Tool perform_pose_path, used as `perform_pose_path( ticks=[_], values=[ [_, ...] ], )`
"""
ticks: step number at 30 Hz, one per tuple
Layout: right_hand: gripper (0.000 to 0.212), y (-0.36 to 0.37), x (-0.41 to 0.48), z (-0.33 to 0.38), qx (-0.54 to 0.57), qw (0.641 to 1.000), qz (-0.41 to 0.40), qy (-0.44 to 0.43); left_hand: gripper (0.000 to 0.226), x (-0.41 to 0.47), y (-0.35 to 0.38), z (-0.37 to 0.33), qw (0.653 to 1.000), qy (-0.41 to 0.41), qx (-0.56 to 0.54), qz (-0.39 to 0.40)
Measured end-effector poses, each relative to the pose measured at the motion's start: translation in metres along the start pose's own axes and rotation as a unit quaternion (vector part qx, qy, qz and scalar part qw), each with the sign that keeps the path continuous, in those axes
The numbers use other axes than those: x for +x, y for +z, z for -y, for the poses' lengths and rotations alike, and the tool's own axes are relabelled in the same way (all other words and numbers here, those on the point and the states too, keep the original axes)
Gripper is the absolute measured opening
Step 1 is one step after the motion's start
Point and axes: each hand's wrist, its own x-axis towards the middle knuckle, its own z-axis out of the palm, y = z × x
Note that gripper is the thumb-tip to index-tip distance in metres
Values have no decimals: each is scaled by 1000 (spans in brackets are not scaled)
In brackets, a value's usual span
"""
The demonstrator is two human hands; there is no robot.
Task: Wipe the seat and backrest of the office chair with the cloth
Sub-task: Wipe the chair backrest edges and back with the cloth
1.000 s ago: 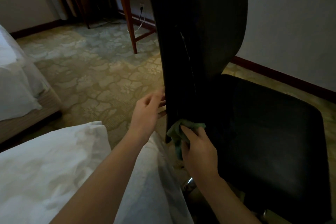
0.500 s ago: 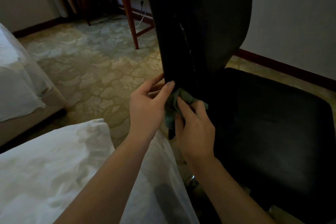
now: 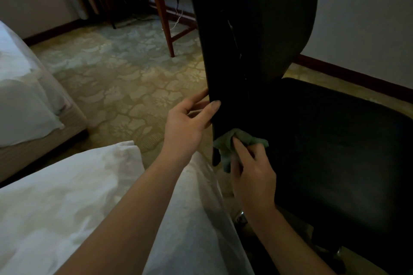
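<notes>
The backrest (image 3: 257, 29) edge is pinched by the left hand (image 3: 187, 125); just below it, the cloth (image 3: 252, 137) is pressed there, gripped by the right hand (image 3: 252, 176).

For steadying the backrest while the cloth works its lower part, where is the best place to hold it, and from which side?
Take the backrest by its edge on the person's left, just above the cloth, coming from that side: it stands upright and thin, so a hand can pinch across it. The left hand grips there; the right hand presses the cloth below.
</notes>
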Motion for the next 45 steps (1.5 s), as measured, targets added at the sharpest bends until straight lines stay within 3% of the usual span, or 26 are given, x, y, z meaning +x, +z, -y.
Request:
perform_pose_path(
  ticks=[6, 13, 16, 20, 27, 38, 42, 45],
  values=[
    [38, 6, 22, 12, 15, 1000, 0, 2, 46, -9, 12, 16, 996, 74, -1, -50],
    [31, 24, 22, 10, -50, 999, -12, -18, 50, -9, 17, 23, 994, 83, 7, -77],
    [33, 33, 6, -14, -92, 995, 39, 3, 52, -7, 17, 26, 992, 91, 31, -81],
    [44, 26, -14, -38, -63, 992, 89, 60, 52, -6, 15, 32, 990, 104, 50, -86],
    [37, -1, 11, -6, 56, 998, 6, -19, 52, -7, 15, 34, 990, 111, 41, -80],
    [29, 35, 21, -8, -15, 999, -14, -47, 46, -6, 19, 45, 987, 112, 31, -111],
    [29, 40, 8, -19, -41, 998, 44, -34, 44, -5, 17, 48, 988, 108, 25, -109],
    [35, 40, -9, -32, -77, 985, 147, 46, 45, -4, 17, 48, 988, 108, 23, -108]
  ],
)
